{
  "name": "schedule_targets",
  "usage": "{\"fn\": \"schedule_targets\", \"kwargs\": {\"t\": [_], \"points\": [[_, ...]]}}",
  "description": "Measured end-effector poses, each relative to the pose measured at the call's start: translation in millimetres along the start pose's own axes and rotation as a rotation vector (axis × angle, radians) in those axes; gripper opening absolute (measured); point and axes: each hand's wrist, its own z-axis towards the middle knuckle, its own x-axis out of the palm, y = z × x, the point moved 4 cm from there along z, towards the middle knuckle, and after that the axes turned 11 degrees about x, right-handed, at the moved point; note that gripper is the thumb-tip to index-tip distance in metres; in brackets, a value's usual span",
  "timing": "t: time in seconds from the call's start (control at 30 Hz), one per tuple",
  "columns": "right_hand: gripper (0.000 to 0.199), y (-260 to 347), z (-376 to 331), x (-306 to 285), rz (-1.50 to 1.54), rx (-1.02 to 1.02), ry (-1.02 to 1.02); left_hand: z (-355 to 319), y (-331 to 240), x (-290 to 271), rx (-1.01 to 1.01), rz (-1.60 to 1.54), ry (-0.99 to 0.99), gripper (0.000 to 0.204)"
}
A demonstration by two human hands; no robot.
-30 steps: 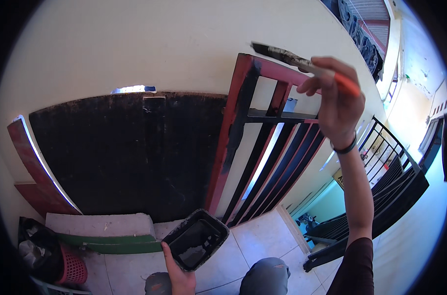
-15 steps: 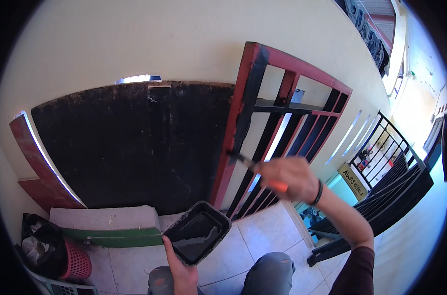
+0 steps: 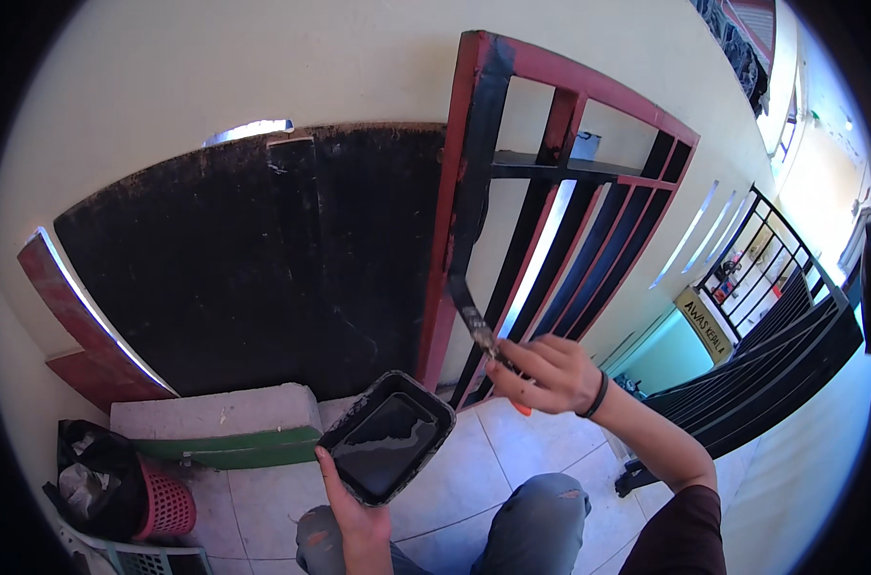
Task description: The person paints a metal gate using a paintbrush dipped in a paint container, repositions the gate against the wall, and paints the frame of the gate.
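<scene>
My left hand [image 3: 357, 513] grips the lower left side of a black plastic tray [image 3: 432, 396], which is tilted and has dark paint [image 3: 388, 443] pooled inside. In my right hand [image 3: 549, 376] is a paintbrush [image 3: 477, 324], its handle end showing orange below the fingers. The dark bristle end meets the left post of a metal frame [image 3: 438, 316]. That frame is red with many parts coated black, including much of the post's upper inner face. It stands upright against the cream wall, its lower bars partly hidden behind my right hand.
A dark panel [image 3: 234, 259] stands against the wall at left. Below it lies a pale block with a green side [image 3: 234, 448]. A pink basket with a black bag [image 3: 167, 498] is at lower left. Black railings [image 3: 742, 383] and a sign board [image 3: 704, 326] are on the right.
My right hand has moved lower along the frame's post with the brush. The view has shifted, so the frame appears higher. My left hand still holds the tray.
</scene>
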Motion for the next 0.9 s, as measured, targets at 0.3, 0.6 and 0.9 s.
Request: {"fn": "schedule_targets", "kwargs": {"t": [0.3,0.6,0.9], "points": [[0.031,-59,51,-24,0.308,0.089,-0.053,-2,-3,-2,0.025,0.049,-0.039,0.058],[0.033,-8,10,0,0.301,0.032,0.092,-6,-4,2,0.037,0.052,-0.054,0.056],[0.03,-41,68,-29,0.116,0.023,-0.28,-3,-6,0,0.039,0.066,-0.046,0.056]]}}
